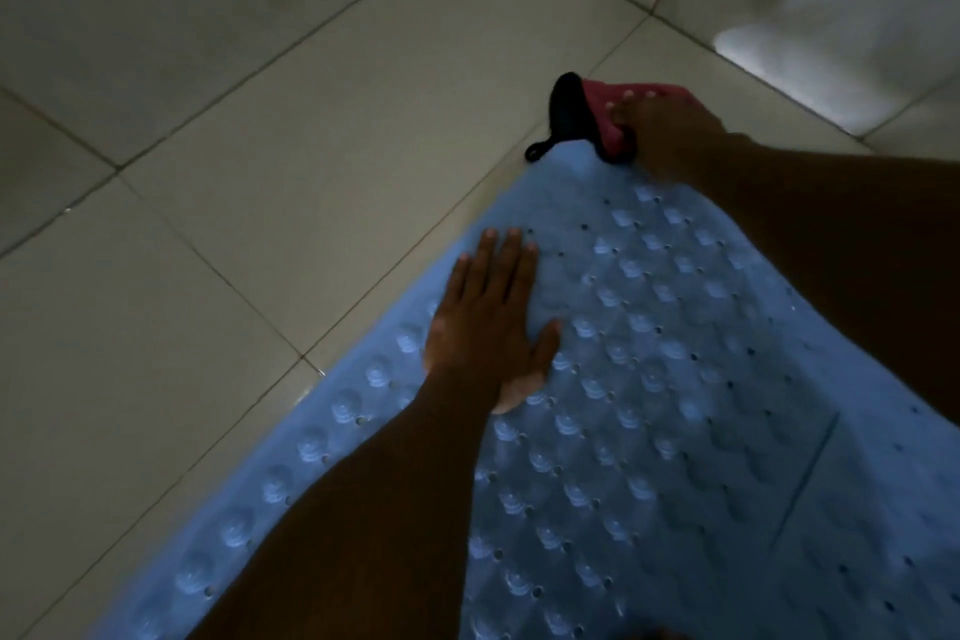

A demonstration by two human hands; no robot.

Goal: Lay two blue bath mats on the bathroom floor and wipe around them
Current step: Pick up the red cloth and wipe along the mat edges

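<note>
Risk, head view: snagging and lifting the far corner of blue bath mat with pink-and-black cloth, grasped in right hand just there, near the far edge of tiled floor. Left hand flat, fingers straight, pressing mat by its left edge. Pale blue, translucent, rows of round suction cups, small holes.

No writing I can read.
The blue bath mat shows only suction bumps and small holes, the pink and black cloth is plain, and the floor tiles bear no mark legible in this dim, blurred view.
</note>
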